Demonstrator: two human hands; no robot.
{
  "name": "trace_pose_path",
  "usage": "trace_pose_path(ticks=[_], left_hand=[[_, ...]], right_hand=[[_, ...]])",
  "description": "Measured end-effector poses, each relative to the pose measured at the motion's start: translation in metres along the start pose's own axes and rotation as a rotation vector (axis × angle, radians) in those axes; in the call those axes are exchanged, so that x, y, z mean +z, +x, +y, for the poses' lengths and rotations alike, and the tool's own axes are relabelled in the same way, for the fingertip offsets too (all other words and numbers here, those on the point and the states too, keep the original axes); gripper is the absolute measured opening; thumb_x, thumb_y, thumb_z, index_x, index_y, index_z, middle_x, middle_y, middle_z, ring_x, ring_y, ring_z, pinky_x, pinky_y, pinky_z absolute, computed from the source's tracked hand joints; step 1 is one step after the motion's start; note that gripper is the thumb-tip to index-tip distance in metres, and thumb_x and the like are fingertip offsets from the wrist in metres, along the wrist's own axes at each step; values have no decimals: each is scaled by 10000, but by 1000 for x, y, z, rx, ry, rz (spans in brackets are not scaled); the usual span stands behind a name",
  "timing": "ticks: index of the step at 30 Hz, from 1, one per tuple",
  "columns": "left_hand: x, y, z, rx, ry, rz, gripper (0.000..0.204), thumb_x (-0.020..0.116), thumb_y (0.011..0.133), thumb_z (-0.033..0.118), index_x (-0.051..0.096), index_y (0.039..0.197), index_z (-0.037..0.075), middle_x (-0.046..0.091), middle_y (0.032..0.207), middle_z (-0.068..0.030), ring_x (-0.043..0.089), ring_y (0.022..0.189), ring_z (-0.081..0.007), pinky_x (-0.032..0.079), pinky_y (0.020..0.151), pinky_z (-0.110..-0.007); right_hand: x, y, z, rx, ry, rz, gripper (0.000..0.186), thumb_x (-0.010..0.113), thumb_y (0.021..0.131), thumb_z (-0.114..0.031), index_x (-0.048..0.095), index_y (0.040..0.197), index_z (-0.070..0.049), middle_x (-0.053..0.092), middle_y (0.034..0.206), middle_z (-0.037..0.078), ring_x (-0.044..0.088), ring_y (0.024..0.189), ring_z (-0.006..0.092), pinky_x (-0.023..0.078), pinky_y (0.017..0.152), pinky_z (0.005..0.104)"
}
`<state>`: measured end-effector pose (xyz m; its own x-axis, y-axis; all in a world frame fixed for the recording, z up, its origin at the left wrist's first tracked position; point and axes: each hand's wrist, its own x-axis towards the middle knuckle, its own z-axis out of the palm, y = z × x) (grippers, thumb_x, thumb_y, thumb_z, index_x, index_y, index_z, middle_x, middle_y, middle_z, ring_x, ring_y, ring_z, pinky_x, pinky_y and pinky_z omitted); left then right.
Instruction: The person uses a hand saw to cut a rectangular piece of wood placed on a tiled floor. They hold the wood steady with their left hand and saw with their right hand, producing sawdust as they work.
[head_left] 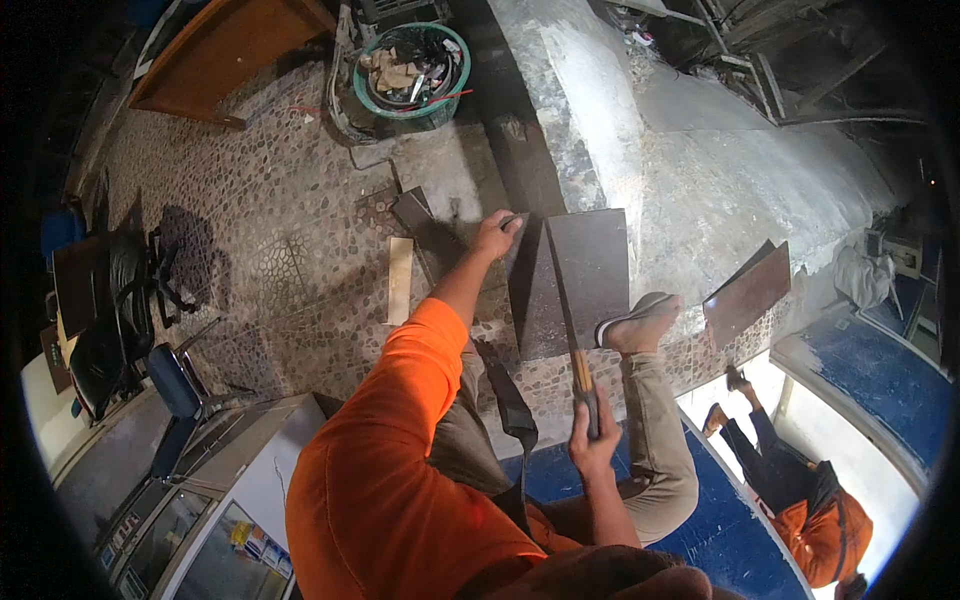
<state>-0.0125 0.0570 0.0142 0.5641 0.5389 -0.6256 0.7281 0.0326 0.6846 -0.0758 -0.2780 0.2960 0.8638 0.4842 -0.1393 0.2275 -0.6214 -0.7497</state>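
Observation:
A dark brown board (590, 260) lies under my hands. My left hand (497, 236) grips its upper left edge, fingers curled over it. My right hand (594, 438) is closed on the yellow-and-dark handle of a saw (562, 310), whose long narrow blade runs up across the board along a diagonal line. My sandalled right foot (640, 325) is beside the board's right side. A pale wood strip (399, 280) and dark offcuts (422, 220) lie left of the board.
A green basket (452, 105) of scraps stands beyond. A wooden panel (185, 75), an office chair (115, 320) and a glass-fronted cabinet (200, 530) are leftward. Rightward are a concrete ledge (720, 190), a leaning brown board (745, 300) and a person in orange (820, 530) in a bright opening.

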Motion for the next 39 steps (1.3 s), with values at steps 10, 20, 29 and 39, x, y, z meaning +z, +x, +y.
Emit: trace_pose_path(ticks=[10,20,29,39], left_hand=[[1,22,-13,115,37,78,474,714,957,470,649,1287,137,712,866,-142,657,584,-233,555,568,-409],[-1,11,-7,62,56,8,545,704,945,522,642,1303,115,710,1107,-213,729,763,-315,580,666,-428],[-8,4,0,88,85,77,539,690,952,517,643,1319,126,689,1239,-226,654,1167,-392,518,984,-456],[-11,7,16,108,107,60,525,697,954,500,631,1334,142,707,1171,-224,693,1055,-391,547,905,-454]], right_hand=[[80,150,14,40,175,18,414,629,1015,-199,617,1322,79,734,1096,246,708,1003,273,530,914,356],[-4,44,0,92,99,-89,426,587,1023,-166,581,1368,85,726,1143,244,704,1059,235,532,940,360],[29,81,-7,70,56,-39,427,598,1029,-179,581,1374,73,721,1160,230,693,1064,233,520,949,350],[107,184,8,-5,39,-27,418,605,1032,-221,608,1309,92,743,1033,226,728,949,230,545,840,349]])
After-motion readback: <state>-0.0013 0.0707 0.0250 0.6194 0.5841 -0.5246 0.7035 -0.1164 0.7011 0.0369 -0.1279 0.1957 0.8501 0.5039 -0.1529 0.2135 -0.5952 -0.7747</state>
